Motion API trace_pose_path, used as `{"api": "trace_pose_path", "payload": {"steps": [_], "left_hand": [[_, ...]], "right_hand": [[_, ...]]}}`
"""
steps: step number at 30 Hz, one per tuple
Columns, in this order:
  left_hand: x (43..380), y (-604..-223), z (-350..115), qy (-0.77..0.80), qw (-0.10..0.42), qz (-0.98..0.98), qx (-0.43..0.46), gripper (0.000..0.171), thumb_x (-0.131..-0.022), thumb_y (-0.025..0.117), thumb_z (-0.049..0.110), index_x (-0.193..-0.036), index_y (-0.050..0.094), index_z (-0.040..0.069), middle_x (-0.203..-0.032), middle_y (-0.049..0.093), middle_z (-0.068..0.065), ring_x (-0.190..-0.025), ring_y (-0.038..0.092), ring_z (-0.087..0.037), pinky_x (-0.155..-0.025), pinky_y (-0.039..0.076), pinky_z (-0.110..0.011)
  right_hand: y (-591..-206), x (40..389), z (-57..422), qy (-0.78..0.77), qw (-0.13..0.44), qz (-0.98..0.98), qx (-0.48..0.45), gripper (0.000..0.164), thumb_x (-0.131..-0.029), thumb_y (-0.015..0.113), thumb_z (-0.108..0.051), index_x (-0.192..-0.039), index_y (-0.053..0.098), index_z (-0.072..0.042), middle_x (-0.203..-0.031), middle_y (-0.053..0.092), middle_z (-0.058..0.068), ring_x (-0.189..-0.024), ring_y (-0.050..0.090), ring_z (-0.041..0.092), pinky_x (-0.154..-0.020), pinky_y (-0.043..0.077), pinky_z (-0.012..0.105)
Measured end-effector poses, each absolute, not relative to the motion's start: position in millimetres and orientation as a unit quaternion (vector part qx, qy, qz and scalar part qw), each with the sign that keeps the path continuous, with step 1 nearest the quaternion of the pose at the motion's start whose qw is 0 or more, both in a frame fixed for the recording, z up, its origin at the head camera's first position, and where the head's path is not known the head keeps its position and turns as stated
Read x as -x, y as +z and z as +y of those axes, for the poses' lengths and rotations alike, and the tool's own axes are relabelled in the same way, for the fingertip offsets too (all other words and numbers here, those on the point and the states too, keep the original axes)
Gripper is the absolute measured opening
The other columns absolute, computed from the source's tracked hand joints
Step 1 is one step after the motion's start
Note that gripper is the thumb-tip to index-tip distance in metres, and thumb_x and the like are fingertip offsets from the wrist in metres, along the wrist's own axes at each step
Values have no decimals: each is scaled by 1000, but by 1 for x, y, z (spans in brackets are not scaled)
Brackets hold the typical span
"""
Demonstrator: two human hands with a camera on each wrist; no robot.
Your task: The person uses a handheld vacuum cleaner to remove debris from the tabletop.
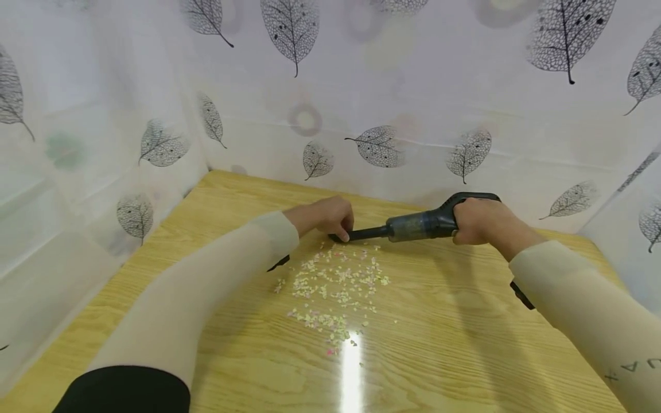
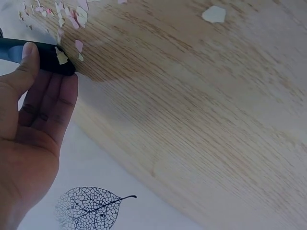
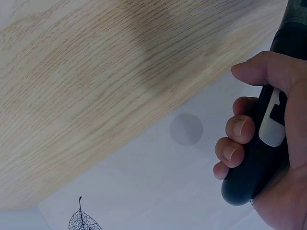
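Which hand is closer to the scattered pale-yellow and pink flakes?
Left. The left hand holds the black vacuum nozzle at the far edge of the flakes; the right hand grips the black handle, farther to the right.

Viewed from the room, the handheld vacuum (image 1: 413, 227) spans the left hand (image 1: 333, 217) and the right hand (image 1: 480, 222), blocking passage toward the back of the wooden table (image 1: 423, 344); behind its nozzle (image 1: 369, 233), only a narrow strip of wood precedes the leaf-printed sheeting (image 1: 403, 97). Between the pale sleeves (image 1: 206, 287), which form barriers at either side, a broad approach opens from the near side, passing above the low-lying paper scraps (image 1: 343, 297).
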State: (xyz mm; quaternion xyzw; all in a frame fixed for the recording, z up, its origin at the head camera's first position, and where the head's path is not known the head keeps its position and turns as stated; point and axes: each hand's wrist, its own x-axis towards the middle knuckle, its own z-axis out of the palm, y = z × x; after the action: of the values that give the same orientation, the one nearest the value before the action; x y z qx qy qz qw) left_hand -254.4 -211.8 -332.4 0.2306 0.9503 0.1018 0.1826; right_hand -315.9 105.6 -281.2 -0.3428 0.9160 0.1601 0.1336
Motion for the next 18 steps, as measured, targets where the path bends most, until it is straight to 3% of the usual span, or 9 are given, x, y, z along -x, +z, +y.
{"api": "trace_pose_path", "payload": {"steps": [11,18], "left_hand": [[245,-328,-214,88,185,943,-262,27,-89,76,23,-108,75,4,-104,75,-9,-97,69,-21,-89,55,-30],[240,-328,-215,126,215,934,-254,26,-80,80,8,-105,75,5,-97,76,-7,-88,71,-17,-80,56,-24]], "right_hand": [[-286,316,105,150,154,914,344,19,-80,66,-27,-78,57,-10,-75,57,4,-65,50,22,-61,42,39],[-286,316,106,140,175,915,335,19,-81,67,-26,-81,57,-10,-76,55,5,-66,49,22,-61,41,38]]}}
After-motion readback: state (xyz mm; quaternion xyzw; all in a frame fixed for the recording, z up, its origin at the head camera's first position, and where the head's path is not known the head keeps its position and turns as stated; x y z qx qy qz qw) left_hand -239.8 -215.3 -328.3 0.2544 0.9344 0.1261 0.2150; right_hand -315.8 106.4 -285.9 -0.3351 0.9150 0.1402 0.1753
